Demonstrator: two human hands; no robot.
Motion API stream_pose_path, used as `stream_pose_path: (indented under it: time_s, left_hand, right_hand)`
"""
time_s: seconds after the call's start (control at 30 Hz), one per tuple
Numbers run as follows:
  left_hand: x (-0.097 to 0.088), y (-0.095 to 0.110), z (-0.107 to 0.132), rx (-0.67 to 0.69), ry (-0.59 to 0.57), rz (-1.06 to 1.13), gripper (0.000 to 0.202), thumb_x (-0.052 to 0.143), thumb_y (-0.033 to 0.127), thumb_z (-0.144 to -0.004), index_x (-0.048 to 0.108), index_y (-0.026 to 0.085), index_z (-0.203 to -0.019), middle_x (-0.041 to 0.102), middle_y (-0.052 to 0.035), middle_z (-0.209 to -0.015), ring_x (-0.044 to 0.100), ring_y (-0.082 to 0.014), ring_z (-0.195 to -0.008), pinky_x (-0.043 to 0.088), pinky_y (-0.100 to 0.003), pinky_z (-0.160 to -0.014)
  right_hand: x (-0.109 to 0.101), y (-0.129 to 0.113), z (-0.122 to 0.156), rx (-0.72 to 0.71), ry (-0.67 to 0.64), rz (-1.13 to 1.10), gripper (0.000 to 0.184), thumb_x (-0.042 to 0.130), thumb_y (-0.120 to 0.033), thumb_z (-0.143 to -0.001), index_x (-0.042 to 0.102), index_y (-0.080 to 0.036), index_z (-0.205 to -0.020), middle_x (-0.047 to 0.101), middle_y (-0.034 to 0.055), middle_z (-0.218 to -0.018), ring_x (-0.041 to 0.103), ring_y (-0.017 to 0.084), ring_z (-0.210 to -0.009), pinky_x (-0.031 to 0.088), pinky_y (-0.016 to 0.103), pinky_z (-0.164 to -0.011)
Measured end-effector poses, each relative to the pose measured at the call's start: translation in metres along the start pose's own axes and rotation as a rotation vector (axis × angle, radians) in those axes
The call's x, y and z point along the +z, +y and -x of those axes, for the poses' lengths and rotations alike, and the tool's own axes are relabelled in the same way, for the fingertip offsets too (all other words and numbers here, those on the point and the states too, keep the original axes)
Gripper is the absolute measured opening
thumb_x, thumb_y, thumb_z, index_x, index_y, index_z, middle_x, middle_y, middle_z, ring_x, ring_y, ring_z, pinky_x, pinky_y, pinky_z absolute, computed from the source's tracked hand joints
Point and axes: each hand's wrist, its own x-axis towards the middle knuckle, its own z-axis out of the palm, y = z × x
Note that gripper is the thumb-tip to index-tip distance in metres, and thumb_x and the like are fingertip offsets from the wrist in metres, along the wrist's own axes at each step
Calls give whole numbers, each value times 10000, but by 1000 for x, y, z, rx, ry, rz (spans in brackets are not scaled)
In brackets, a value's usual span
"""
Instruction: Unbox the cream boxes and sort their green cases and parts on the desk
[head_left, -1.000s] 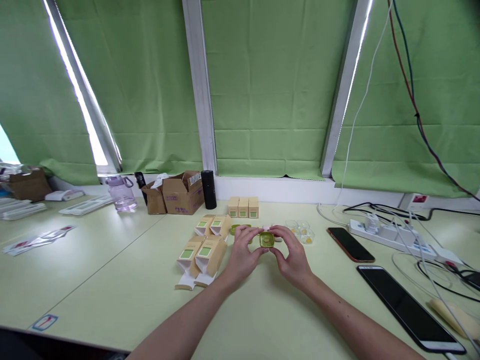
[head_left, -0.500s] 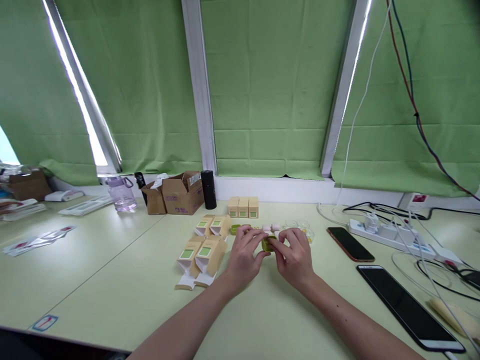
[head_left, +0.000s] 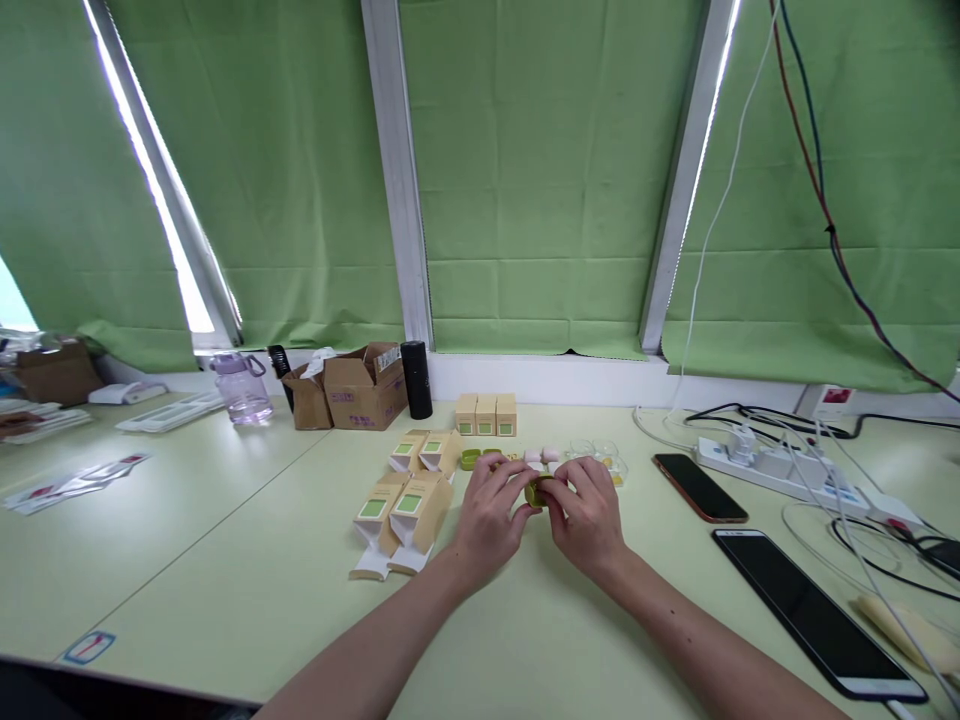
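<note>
Pinching a small green container (head_left: 534,494) between them, the left hand (head_left: 489,510) and right hand (head_left: 589,508) nearly meet over the bench (head_left: 262,590), fingertips closed on it. Four cartons (head_left: 409,504) lie left of the left hand; three small boxes (head_left: 486,415) stand in a row behind. Pale pink pieces (head_left: 550,454) and clear plastic cups (head_left: 602,453) sit beyond the hands.

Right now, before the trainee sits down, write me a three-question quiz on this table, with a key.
1. True or false: the left hand and the right hand both touch the small green item.
2. How many small beige boxes stand side by side in the rear row?
3. What stands directly right of the open cardboard box: (a) purple bottle, (b) black cylinder, (c) phone?

Key: 1 true; 2 three; 3 b.
</note>
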Motion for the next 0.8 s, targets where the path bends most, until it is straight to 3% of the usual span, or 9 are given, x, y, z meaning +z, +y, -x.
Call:
stream_pose_path:
  time_s: [0.8]
  left_hand:
    - [2,0,1,9,55,-109,421,739,151,-874,662,224,-1281,727,-94,-1177,558,-296,-1121,558,-491,-947]
  right_hand:
    - [-2,-4,-3,-32,18,-6,185,549,-83,-945,649,-200,-843,569,43,-765,432,208,-788,315,361,-720]
